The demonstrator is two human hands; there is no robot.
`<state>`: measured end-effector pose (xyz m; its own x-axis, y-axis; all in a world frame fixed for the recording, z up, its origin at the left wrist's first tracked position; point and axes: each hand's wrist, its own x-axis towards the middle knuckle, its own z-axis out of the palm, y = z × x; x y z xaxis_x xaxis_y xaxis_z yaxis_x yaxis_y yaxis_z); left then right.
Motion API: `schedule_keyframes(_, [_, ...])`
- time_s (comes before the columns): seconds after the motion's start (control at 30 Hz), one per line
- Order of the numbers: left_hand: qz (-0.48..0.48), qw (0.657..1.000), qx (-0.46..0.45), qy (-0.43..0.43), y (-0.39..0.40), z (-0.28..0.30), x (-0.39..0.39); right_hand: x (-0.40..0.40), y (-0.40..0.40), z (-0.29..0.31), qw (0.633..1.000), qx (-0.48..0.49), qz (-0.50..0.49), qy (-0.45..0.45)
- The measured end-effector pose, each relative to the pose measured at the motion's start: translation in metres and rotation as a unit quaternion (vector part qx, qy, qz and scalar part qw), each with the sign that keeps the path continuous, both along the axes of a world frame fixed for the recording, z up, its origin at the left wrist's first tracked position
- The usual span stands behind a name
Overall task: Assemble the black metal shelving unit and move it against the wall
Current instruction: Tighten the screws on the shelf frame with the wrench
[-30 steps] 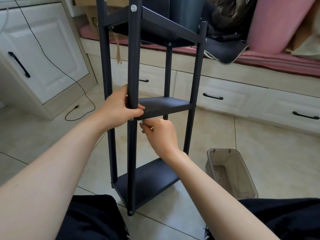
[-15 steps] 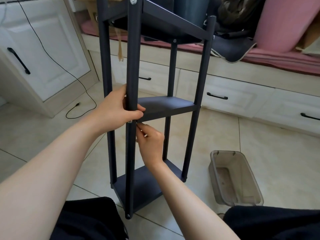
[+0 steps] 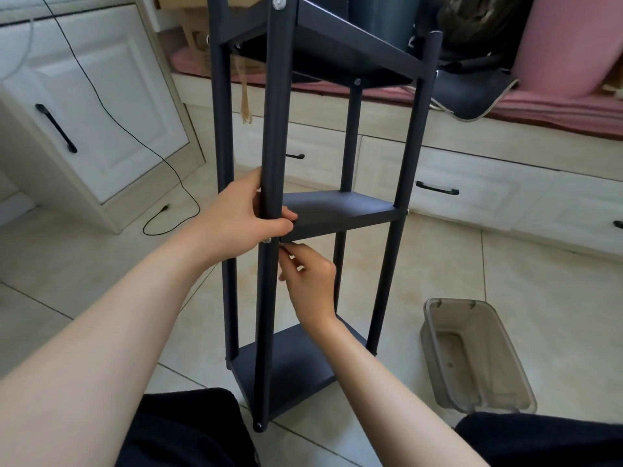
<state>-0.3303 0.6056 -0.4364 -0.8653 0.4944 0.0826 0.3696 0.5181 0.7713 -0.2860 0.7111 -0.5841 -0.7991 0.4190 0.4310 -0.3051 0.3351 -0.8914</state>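
A black metal shelving unit [image 3: 340,210] with three shelves and four round posts stands upright on the tiled floor in front of me. My left hand [image 3: 242,217] grips the near front post [image 3: 274,129] at the level of the middle shelf. A silver screw head [image 3: 267,240] shows on that post just below my left thumb. My right hand [image 3: 310,278] is under the middle shelf's front corner, fingertips pinching a small metal piece against the post's inner side. What that piece is I cannot make out.
A clear plastic bin [image 3: 472,355] sits on the floor to the right of the unit. White cabinets with black handles [image 3: 57,128] stand left and behind. A black cable [image 3: 161,217] lies on the tiles at left. A cushioned bench [image 3: 556,109] holds bags.
My right hand has moved up and left, from below the shelf edge to the inner side of the front post. The view has shifted slightly; the left hand keeps its grip.
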Motion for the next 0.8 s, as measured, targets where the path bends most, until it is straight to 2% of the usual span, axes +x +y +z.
schedule_keyframes(0.2, [0.000,1.000,-0.012,0.001,0.003,0.002,0.005,0.044,0.037,-0.010,0.994,0.101,-0.029,0.009])
schedule_keyframes(0.43, [-0.001,1.000,-0.018,-0.011,0.006,0.004,0.013,0.079,0.099,0.005,0.988,0.122,-0.074,-0.058])
schedule_keyframes(0.57, [0.021,0.999,-0.029,0.011,0.011,0.001,0.016,0.101,0.148,0.002,0.970,0.065,-0.120,-0.201])
schedule_keyframes(0.7, [0.024,0.999,-0.030,0.006,0.014,0.002,0.017,0.134,0.201,-0.028,0.906,0.073,-0.156,-0.387])
schedule_keyframes(0.8, [0.020,0.999,-0.032,0.002,0.014,0.003,0.017,0.158,0.227,-0.052,0.852,0.059,-0.170,-0.491])
